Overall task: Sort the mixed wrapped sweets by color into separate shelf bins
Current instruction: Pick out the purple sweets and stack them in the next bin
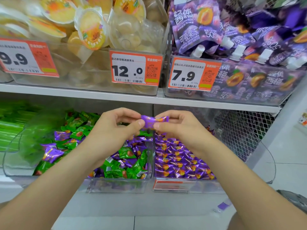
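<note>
The small purple foil-wrapped sweet point(153, 124) sits at the centre of the frame, above the divide between two bins. The left hand point(116, 128) and the right hand point(176, 127) each pinch one end of it between thumb and fingers. It looks very light, its wrapper crinkly and probably slick, so a hold on the firm middle should be surer than one on the thin crimped ends. Below left is the clear plastic bin of mixed green and purple sweets point(116, 185); below right, the clear bin of purple sweets only point(206, 185), likely where this one belongs. On the shelf above, orange-edged price tags read "9.9" point(25, 58), "12.0" point(135, 69) and "7.9" point(193, 74), and the purple spouted pouches point(196, 29) show "可吸果冻" and "50%".
</note>
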